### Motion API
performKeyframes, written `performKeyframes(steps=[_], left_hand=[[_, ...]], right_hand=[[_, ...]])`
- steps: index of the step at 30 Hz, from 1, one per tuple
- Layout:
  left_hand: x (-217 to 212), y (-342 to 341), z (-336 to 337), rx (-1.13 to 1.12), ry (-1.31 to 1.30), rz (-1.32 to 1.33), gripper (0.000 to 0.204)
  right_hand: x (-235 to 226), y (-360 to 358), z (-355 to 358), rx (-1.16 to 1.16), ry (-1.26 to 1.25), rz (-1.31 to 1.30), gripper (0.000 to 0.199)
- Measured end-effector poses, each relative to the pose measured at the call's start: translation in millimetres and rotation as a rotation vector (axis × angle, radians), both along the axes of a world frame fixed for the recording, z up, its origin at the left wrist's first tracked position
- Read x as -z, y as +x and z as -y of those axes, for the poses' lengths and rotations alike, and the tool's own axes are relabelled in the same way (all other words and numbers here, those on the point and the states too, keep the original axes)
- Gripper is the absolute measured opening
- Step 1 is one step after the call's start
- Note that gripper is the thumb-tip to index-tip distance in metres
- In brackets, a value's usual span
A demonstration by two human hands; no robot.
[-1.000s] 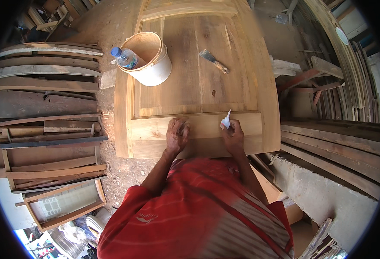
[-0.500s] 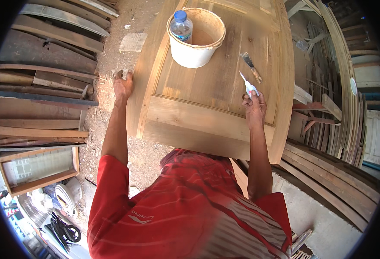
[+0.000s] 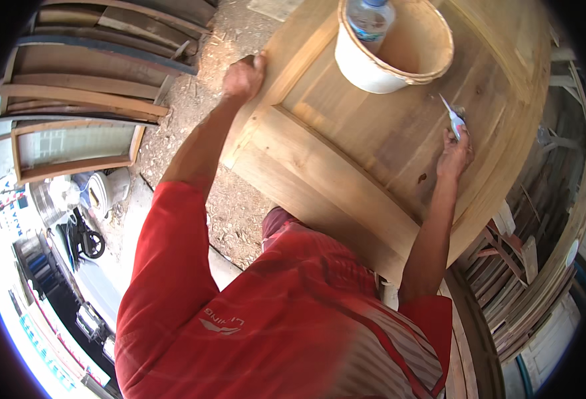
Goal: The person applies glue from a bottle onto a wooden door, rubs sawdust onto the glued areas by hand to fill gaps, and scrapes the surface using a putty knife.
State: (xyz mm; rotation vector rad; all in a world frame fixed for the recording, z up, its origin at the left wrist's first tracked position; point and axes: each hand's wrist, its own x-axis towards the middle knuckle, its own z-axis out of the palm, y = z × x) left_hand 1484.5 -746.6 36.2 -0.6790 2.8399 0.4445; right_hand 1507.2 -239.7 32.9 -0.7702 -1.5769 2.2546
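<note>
A: Starting with the biggest thing, how far along do we judge the work on the wooden door (image 3: 319,156)?
B: We see it lying flat, its rails and panels looking joined into one piece. The wood looks bare to us; we make out no coating. How much is left, we can't tell.

A: And the containers?
B: We find a white bucket (image 3: 371,72) standing upright on the door's panel, its inside stained brownish. In it, at the left side, we see a clear plastic bottle (image 3: 367,26) with a blue cap. We can't tell whether there is liquid in either.

A: What do we make of the hands?
B: We see the left hand (image 3: 243,78) at the door's left edge, fingers bent. Its underside is hidden, so we can't tell whether it grips the wood. The right hand (image 3: 456,158), above the panel, has its fingers closed around a small white bottle (image 3: 458,125), thin nozzle pointing away from the body.

A: Can we tell how full that one is?
B: No, its walls hide that from us. Nor can we say whether the nozzle touches anything.

A: Anything smaller?
B: A dark mark (image 3: 422,178) on the panel, near the right hand; we see nothing covering it.
</note>
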Motion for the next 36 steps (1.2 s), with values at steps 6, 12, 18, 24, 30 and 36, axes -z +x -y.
performKeyframes(steps=[6,12,18,24,30,36], left_hand=[[16,0,25,-0.064,-0.095,0.072,0.09],[12,4,23,-0.021,-0.092,0.018,0.092],[-1,2,7,0.042,-0.103,0.043,0.084],[-13,2,-1,-0.049,-0.029,0.022,0.081],[-10,3,4,0.004,0.043,-0.035,0.084],[-8,4,3,-0.002,0.058,-0.06,0.088]], right_hand=[[6,-3,6,-0.075,0.163,0.022,0.024],[-4,2,1,-0.093,0.141,0.047,0.023],[-8,0,2,-0.11,0.244,0.071,0.023],[-11,2,6,-0.103,0.273,0.088,0.024],[-14,1,9,-0.096,0.283,0.114,0.025],[-15,0,9,-0.103,0.298,0.137,0.026]])
